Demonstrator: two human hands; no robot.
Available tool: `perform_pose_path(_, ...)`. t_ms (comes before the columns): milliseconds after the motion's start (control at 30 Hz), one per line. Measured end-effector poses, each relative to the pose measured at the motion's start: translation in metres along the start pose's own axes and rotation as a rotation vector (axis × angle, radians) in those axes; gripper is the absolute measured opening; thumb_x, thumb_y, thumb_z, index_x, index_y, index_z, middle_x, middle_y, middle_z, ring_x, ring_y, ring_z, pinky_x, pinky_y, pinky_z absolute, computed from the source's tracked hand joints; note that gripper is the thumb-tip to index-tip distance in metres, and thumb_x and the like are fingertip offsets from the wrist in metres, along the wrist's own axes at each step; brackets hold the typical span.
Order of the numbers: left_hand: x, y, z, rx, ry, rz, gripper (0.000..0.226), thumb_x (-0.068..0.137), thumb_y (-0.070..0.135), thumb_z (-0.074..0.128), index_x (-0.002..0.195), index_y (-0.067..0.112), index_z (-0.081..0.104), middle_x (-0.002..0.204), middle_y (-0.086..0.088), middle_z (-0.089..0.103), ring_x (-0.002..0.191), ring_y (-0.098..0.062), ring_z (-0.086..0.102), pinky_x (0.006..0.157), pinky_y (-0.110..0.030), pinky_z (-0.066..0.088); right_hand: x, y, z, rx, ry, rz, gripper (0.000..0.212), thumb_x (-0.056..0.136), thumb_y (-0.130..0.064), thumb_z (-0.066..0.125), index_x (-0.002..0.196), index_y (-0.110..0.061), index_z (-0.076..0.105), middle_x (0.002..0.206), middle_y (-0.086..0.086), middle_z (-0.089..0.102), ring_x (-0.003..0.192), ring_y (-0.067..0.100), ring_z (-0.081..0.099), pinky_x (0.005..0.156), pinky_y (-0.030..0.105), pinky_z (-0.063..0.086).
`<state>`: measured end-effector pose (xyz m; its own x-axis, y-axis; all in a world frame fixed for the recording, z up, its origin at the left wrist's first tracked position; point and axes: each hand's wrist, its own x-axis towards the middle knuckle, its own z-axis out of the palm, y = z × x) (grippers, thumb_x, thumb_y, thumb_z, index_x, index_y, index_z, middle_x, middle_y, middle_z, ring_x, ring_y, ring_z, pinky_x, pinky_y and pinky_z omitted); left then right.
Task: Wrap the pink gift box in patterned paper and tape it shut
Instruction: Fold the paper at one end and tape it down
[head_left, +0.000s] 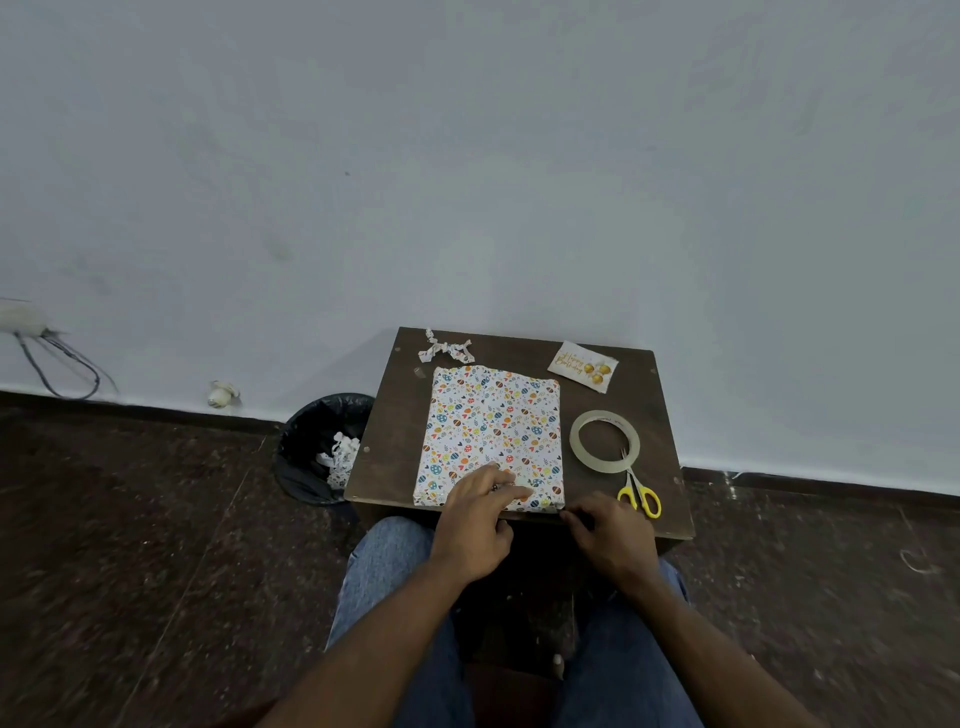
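Note:
A flat gift box (493, 426) lies on a small dark wooden table (395, 436), fully covered in white paper printed with colourful eggs and leaves; no pink shows. My left hand (480, 512) lies on its near end, fingers spread flat over the paper at the front edge. My right hand (605, 527) sits at the box's near right corner, its fingertips pinched at the paper edge. Whether it holds a piece of tape I cannot tell. A roll of clear tape (604, 440) lies to the right of the box.
Yellow-handled scissors (640, 493) lie by the tape roll near the table's right front. A birthday card (583, 365) and a paper bow (447, 349) rest at the back. A black-lined bin (322, 447) with paper scraps stands left of the table. My knees are under the front edge.

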<state>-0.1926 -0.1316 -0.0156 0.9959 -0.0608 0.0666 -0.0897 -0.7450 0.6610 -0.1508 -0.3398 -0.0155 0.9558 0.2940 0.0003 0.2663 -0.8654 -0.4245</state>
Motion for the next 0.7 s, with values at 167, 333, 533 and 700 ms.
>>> perform_pose_path(167,0.0,-0.002,0.0,-0.003,0.004,0.005,0.055,0.076,0.002,0.061,0.124,0.028,0.065,0.132,0.007,0.051,0.139,-0.015,0.032,0.114,-0.033,0.024,0.007,0.002,-0.006,-0.141,-0.046,-0.098,0.02,0.096,-0.04,0.055,0.096,-0.027,0.07,0.096,-0.01,0.064,0.088,0.012,0.062,0.062,0.027,0.042)
perform_pose_path(333,0.0,0.0,0.0,0.004,-0.006,-0.004,0.055,0.077,0.002,0.06,0.126,0.029,0.064,0.134,0.009,0.049,0.142,-0.014,0.028,0.113,-0.028,0.018,0.008,0.006,-0.006,-0.164,-0.061,-0.19,0.017,0.096,-0.037,0.053,0.094,-0.024,0.064,0.095,-0.007,0.061,0.083,0.018,0.063,0.058,0.032,0.046)
perform_pose_path(533,0.0,-0.002,0.0,0.0,-0.014,-0.005,0.055,0.077,0.002,0.06,0.125,0.029,0.064,0.134,0.009,0.049,0.142,-0.013,0.028,0.115,-0.033,0.022,0.01,0.007,-0.004,-0.089,-0.054,-0.185,0.013,0.095,-0.032,0.057,0.093,-0.022,0.064,0.096,-0.007,0.06,0.081,0.017,0.061,0.057,0.032,0.045)
perform_pose_path(700,0.001,-0.001,0.001,-0.007,-0.004,0.002,0.056,0.074,0.002,0.061,0.124,0.029,0.065,0.133,0.008,0.051,0.142,-0.014,0.029,0.115,-0.033,0.024,0.015,0.01,-0.007,-0.129,-0.127,-0.245,0.014,0.098,-0.03,0.052,0.098,-0.018,0.06,0.099,-0.003,0.057,0.082,0.022,0.06,0.056,0.033,0.038)
